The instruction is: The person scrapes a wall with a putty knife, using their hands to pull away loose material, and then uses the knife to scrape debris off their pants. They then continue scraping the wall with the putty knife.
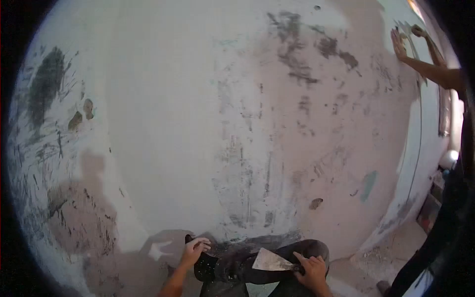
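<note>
My right hand point(312, 271) is closed around the dark handle of a putty knife point(272, 261). Its wide, whitish, smeared blade points left, above my dark-trousered legs point(232, 265). Over on the left, my left hand point(195, 251) is raised beside my knee, fingers loosely bent and apart, with nothing visible in them. A small dark shape shows just behind those fingers; I cannot make out what it is. In front of me stands a wall point(163, 123) with pale plaster, pinkish areas and dark scuffs.
At the upper right, another person's hands point(399, 45) are against the wall, and their dark-clothed leg point(435, 237) comes down on the right. Holes point(315, 203) pit the wall. Debris lies on the floor point(381, 255), with boxes point(430, 210) at the far right.
</note>
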The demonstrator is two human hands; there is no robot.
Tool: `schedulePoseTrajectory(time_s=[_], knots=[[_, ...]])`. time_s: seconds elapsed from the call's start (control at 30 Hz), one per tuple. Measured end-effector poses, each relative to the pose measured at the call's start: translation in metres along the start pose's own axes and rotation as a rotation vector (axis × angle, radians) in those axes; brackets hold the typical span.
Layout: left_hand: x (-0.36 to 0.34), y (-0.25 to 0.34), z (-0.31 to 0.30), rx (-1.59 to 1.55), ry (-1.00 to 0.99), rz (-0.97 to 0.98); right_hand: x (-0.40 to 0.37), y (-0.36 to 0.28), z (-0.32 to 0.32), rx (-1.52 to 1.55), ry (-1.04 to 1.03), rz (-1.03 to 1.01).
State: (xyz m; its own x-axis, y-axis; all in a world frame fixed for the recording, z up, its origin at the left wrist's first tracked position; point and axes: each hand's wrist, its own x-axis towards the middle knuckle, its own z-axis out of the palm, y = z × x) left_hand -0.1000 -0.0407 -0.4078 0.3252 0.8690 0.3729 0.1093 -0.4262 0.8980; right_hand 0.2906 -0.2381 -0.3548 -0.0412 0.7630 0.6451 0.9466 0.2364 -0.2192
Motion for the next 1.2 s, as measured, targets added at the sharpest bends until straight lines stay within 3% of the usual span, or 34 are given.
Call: schedulePoseTrajectory(time_s=[0.07, 0.13, 0.2, 0.23, 0.37, 0.47, 0.5, 0.53, 0.6, 0.77, 0.93, 1.2], knots=[[-0.004, -0.021, 0.02, 0.522, 0.263, 0.047, -0.003, 0.002, 0.012, -0.1, 0.114, -0.029], [-0.003, -0.024, 0.022, 0.378, 0.309, 0.104, -0.005, 0.008, 0.013, 0.002, 0.118, 0.059], [-0.014, -0.023, 0.024, 0.043, 0.521, -0.001, -0.006, 0.009, 0.017, 0.067, 0.17, 0.105], [-0.016, -0.022, 0.026, 0.099, 0.559, -0.04, -0.008, 0.013, 0.02, 0.07, 0.199, 0.102], [-0.023, -0.025, 0.024, 0.354, 0.493, 0.143, -0.012, 0.016, 0.018, 0.075, 0.16, 0.066], [-0.023, -0.007, 0.029, 0.405, 0.532, 0.139, -0.01, 0.016, 0.016, 0.067, 0.142, 0.016], [-0.022, -0.041, 0.018, 0.473, 0.52, 0.09, -0.011, 0.016, 0.018, 0.064, 0.146, 0.015], [-0.026, -0.035, 0.019, 0.485, 0.516, 0.078, -0.012, 0.017, 0.02, 0.077, 0.137, 0.022], [-0.022, -0.024, 0.028, 0.363, 0.558, 0.161, -0.014, 0.02, 0.023, 0.05, 0.161, 0.043], [-0.025, -0.036, 0.023, 0.307, 0.509, 0.144, -0.009, 0.021, 0.026, 0.09, 0.223, -0.012], [-0.026, -0.015, 0.03, 0.366, 0.52, 0.065, -0.005, 0.014, 0.022, 0.124, 0.239, 0.019], [-0.027, -0.012, 0.031, 0.407, 0.528, 0.122, -0.011, 0.021, 0.024, 0.072, 0.206, -0.007]])
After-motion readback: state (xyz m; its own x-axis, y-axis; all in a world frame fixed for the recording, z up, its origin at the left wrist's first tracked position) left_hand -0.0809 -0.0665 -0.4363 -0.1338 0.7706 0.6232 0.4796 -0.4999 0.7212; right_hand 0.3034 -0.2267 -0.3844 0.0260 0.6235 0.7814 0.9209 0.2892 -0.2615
